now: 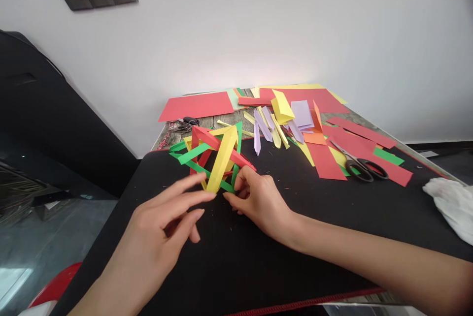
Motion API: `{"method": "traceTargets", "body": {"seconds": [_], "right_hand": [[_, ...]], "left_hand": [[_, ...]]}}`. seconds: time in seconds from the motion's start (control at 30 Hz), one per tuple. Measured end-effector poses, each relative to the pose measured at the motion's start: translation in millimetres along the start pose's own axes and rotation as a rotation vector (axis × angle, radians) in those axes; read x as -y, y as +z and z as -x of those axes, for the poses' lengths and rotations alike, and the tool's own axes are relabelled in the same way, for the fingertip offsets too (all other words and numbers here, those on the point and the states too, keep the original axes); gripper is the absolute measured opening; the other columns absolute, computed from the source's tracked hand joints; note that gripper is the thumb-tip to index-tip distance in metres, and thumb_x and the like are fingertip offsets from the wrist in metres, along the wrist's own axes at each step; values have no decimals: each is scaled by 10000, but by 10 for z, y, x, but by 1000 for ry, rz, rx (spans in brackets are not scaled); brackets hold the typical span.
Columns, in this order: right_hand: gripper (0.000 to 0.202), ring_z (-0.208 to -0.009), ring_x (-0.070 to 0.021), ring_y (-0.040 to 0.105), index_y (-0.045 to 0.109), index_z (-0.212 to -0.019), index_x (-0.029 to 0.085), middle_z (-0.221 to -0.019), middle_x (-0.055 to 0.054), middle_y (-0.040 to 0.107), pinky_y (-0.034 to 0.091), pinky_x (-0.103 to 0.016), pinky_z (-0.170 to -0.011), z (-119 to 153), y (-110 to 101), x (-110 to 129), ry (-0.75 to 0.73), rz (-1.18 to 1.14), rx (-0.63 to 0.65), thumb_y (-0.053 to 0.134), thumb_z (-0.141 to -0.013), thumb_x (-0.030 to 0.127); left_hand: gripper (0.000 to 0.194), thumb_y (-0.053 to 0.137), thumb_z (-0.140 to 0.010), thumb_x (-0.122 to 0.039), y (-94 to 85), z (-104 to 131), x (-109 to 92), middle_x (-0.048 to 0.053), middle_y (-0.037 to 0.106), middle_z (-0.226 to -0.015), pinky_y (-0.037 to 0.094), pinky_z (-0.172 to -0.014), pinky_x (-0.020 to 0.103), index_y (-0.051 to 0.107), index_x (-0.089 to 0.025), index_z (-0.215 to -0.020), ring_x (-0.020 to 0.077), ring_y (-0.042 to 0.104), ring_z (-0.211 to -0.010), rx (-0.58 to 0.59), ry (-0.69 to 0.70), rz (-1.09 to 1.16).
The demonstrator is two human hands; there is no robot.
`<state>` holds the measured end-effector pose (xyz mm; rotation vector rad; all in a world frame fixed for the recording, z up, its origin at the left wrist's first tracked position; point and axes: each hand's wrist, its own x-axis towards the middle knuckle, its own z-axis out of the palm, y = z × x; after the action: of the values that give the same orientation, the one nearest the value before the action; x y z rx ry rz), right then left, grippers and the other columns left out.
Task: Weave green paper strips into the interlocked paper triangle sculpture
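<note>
Roughly at the black mat's (236, 267) back-left corner stands an interlaced model of folded paper strips (221, 161). The left hand (157, 230) has its grip loose, fingers spread at the model's near side, thumb well apart. The right hand (262, 203) curls thumb and forefinger at the lower right corner; whether that grip pinches a strip I cannot tell. Black mat spreads between the hands and its red-stitched front edge. Scissors (354, 159) and red paper (325, 161) occupy the right; wood-grain worktop (212, 122) shows behind, against the wall (236, 25).
</note>
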<state>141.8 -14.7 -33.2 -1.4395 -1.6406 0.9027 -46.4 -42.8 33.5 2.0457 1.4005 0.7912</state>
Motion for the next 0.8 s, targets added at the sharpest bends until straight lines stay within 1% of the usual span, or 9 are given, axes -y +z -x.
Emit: {"method": "traceTargets", "body": {"seconds": [0.07,0.13,0.2,0.23,0.3,0.43,0.5,0.67,0.8], "right_hand": [[293,-432,-131,589,395,-731,229,-528,72,550,389,-209,-416,6,-7,-6,-59,50,-5,663,-767,118],[279,-425,-121,562,407,-762,228,-520,87,522,376,-208,-425,11,-13,-21,-117,102,-24,659,-768,109],[270,-441,-117,549,423,-798,227,-529,93,507,382,-211,-448,17,-23,-39,-168,148,-60,664,-763,111],[268,-453,-115,548,430,-821,226,-544,92,509,391,-212,-460,22,-29,-48,-188,163,-75,665,-762,111],[270,-481,-112,557,442,-877,223,-595,82,531,415,-212,-480,35,-45,-58,-220,174,-85,662,-766,112],[275,-512,-106,576,451,-925,221,-673,60,566,439,-203,-487,67,-73,-49,-258,172,-67,664,-779,126],[272,-502,-105,570,451,-903,218,-654,63,560,437,-201,-480,74,-84,-40,-258,175,-76,672,-773,125],[225,-519,-109,566,465,-850,212,-679,37,594,453,-213,-498,67,-102,-57,-261,197,-83,667,-787,136],[177,-549,-115,578,481,-859,209,-689,28,609,461,-217,-519,64,-119,-102,-286,196,-71,637,-815,137]], "left_hand": [[185,570,-836,-412,-58,70,24,-6,728,-904,489,-446,239,720,-303,-832,107,589,-467,-30,16,-70],[185,625,-806,-487,-125,80,66,-31,676,-777,525,-555,270,669,-319,-868,148,620,-573,-211,-15,-161],[314,654,-770,-562,-199,16,118,-27,650,-903,545,-773,333,613,-331,-979,199,645,-779,-428,-17,-257],[397,651,-762,-590,-236,-44,145,-19,629,-1041,515,-900,371,586,-339,-1062,231,633,-921,-472,10,-295],[544,637,-744,-640,-307,-205,199,-20,555,-1258,461,-1013,413,536,-361,-1200,273,582,-1092,-401,102,-330],[618,595,-725,-704,-385,-537,282,26,599,-1260,490,-974,455,550,-336,-1219,306,580,-1148,-142,50,-204],[650,578,-719,-721,-385,-636,294,44,603,-1274,518,-923,444,556,-325,-1234,308,601,-1121,-56,-6,-175],[640,568,-720,-734,-367,-689,249,47,704,-1068,571,-767,390,619,-296,-1184,275,698,-877,3,-82,-120],[542,607,-745,-677,-384,-682,217,26,724,-1059,569,-818,420,639,-310,-1142,261,717,-847,-14,-66,-61]]}}
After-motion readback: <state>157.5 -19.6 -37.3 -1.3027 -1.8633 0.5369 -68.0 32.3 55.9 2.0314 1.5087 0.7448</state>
